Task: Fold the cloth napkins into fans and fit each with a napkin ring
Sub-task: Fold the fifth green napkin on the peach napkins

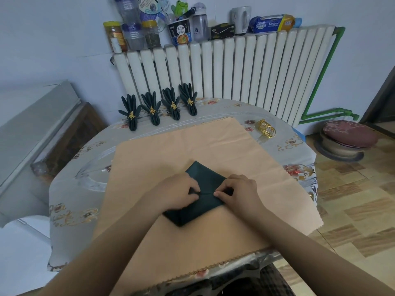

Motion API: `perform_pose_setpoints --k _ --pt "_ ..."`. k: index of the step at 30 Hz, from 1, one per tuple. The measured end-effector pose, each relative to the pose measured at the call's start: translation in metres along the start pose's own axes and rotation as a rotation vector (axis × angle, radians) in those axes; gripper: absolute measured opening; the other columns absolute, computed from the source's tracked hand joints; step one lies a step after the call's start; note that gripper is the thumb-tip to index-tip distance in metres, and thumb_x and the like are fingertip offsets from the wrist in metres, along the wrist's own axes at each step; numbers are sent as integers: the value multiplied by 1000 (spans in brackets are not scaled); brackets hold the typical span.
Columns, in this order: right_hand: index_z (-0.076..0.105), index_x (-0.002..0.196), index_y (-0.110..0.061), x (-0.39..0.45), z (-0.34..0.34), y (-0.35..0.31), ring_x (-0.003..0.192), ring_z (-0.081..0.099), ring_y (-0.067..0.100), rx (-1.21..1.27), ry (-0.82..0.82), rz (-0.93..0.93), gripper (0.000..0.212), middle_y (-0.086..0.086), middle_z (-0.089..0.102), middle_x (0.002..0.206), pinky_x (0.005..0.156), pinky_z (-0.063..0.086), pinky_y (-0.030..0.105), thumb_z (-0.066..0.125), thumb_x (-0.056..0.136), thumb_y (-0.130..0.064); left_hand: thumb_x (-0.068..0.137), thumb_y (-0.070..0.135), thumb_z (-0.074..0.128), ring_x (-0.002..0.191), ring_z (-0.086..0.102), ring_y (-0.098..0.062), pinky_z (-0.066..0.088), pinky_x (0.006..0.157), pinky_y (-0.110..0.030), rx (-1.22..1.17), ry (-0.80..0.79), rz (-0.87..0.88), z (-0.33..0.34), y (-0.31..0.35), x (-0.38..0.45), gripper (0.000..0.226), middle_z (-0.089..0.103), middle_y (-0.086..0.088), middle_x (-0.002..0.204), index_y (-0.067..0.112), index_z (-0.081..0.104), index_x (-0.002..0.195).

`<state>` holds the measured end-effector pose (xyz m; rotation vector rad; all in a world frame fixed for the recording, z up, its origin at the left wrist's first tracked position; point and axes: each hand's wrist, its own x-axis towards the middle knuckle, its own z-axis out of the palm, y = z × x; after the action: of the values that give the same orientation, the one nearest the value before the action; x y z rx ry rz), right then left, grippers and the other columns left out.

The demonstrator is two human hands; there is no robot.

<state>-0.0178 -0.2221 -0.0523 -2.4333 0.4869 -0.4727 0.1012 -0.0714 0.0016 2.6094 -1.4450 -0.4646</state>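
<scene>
Napkin point(205, 184) pinched along its middle fold by curled left hand point(177, 193) and right hand point(239, 193).

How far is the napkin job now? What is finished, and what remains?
Done: four fan napkins with gold rings stand in a row at the table's far edge. In hand: the left hand and right hand pinch a pleat in a dark green napkin lying on the peach mat. Left: finish its pleats and fit one of the spare gold rings lying at the far right.
</scene>
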Motion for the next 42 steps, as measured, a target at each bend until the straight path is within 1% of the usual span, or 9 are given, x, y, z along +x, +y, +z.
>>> perform_pose_setpoints --k 3,6,12,22,26,29,32,35,42 --pt "68 77 -28 0 2 -1 94 46 10 -14 5 15 7 -13 61 92 78 20 27 68 82 -33 93 12 47 116 47 -21 38 100 -34 97 40 38 -15 17 42 34 53 -2 126 22 57 125" --pt "67 76 -29 -3 4 -2 93 45 11 -22 23 5 8 -13 61 92 77 20 27 66 83 -34 91 14 55 128 35 -22 24 107 -33 228 -133 110 -20 29 77 48 39 0 138 24 42 136" --pt "68 80 -28 -3 5 0 95 45 11 -62 61 -33 10 -14 59 93 79 21 27 65 84 -37 87 32 64 97 45 -19 35 88 -35 516 -412 99 -33 46 106 40 54 -6 121 10 53 120" --pt "68 66 -28 -4 8 3 79 49 17 -181 198 -138 11 -17 52 71 68 12 27 74 74 -33 90 13 49 90 55 -26 37 64 -32 460 -24 126 -19 52 57 20 56 -6 93 6 59 106" --pt "64 59 -29 -4 12 3 76 37 16 -283 247 -164 16 -9 50 68 63 8 29 79 63 -34 98 22 41 90 57 -27 39 68 -33 280 119 47 5 42 27 21 59 -9 100 8 56 96" --pt "59 67 -23 -3 10 -1 77 33 17 -340 266 -156 30 0 51 78 61 10 31 84 53 -33 101 21 32 115 49 -25 38 90 -33 222 176 105 25 34 10 29 55 -8 123 12 49 122" --pt "61 82 -23 -2 6 0 79 49 23 -336 251 -166 38 -1 58 85 66 18 31 83 54 -34 103 23 25 144 17 -16 9 117 -28 168 172 78 39 30 2 48 22 -4 156 13 20 150" --pt "70 74 -29 -1 3 3 69 54 19 -383 190 -226 18 -9 58 70 65 19 29 64 68 -45 104 26 19 146 -2 -10 -7 115 -24 160 130 38 46 23 -1 51 2 -1 160 17 4 152" --pt "74 92 -29 1 1 26 75 36 13 -432 144 -394 38 -7 59 78 67 31 23 40 82 -41 103 35 17 143 -17 -9 -12 116 -27 105 27 29 45 9 3 55 -14 1 158 21 -7 151"
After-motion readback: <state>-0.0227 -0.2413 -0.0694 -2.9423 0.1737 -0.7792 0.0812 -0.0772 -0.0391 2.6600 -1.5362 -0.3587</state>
